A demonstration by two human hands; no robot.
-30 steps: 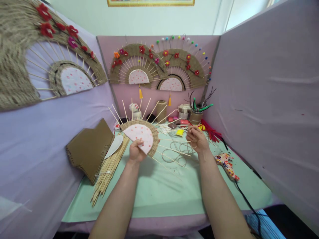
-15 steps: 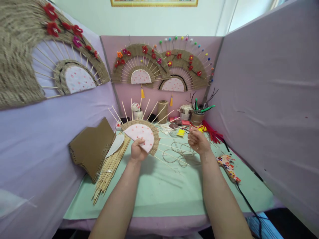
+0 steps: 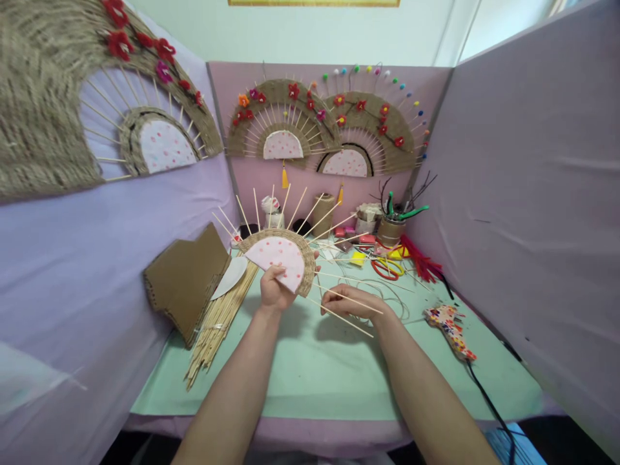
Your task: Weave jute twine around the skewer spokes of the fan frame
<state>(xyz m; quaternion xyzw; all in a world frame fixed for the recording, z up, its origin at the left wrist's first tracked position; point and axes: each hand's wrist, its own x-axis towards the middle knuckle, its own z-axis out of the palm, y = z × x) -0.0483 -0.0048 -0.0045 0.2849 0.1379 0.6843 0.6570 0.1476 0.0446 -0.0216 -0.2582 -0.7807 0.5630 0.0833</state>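
Observation:
My left hand (image 3: 272, 289) is closed on the lower corner of a half-made fan (image 3: 283, 255): a pink dotted semicircle ringed with woven twine, thin wooden sticks fanning out from it. It is held upright above the green mat (image 3: 310, 368). My right hand (image 3: 349, 301) is low by the fan's right side, fingers curled among the lowest sticks (image 3: 346, 309), close to a loose coil of twine (image 3: 387, 294) on the mat. What the fingers pinch is not clear.
A cardboard piece (image 3: 186, 281), a white half-disc and a bundle of sticks (image 3: 217, 323) lie at the left. Red scissors (image 3: 386, 267), a twine spool (image 3: 323, 214), a tool cup (image 3: 390, 227), red pipe cleaners and a patterned glue gun (image 3: 450, 328) sit right. Finished fans (image 3: 329, 123) hang on the partitions.
My right hand has dropped from up near the scissors and moved left, down to the fan's lowest sticks. The left hand still holds the fan, slightly shifted.

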